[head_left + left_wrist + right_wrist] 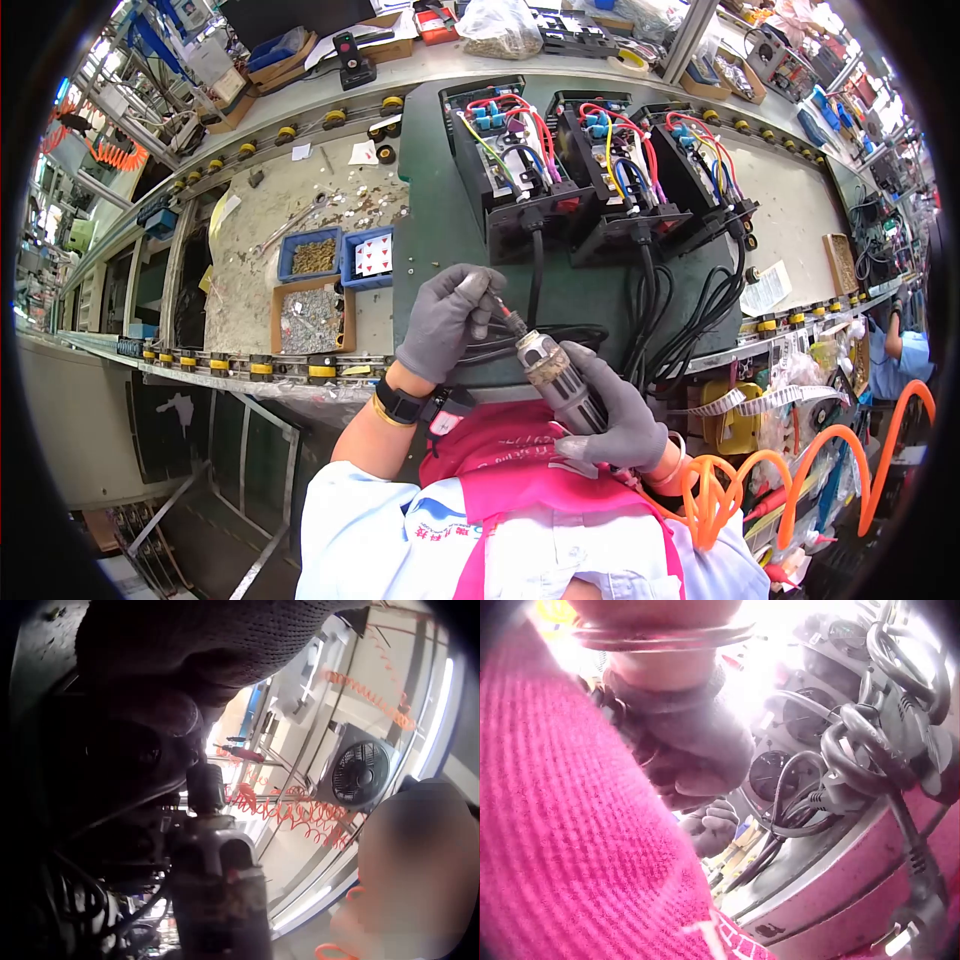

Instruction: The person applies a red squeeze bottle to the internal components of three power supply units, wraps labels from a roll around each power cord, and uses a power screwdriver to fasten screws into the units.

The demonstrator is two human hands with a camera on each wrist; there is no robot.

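My gloved right hand point(625, 415) grips the body of a power screwdriver point(565, 382), its nose slanting up and left. My gloved left hand point(445, 318) has curled fingers at the driver's tip, pinching the thin bit point(503, 306); whether a screw is there too I cannot tell. In the left wrist view the driver's chuck point(205, 786) stands just below the dark glove point(202, 645). Beyond both hands, three black open-framed power units point(505, 160) with coloured wires sit on a green board point(430, 220). Their black cables point(650, 310) trail toward me.
Left of the board are blue bins point(285, 262) of small brass-coloured parts and white pieces with red marks, and a cardboard box point(350, 320) of silver parts. Yellow-wheeled roller rails point(262, 368) border the bench. An orange coiled hose point(790, 470) hangs by my right arm.
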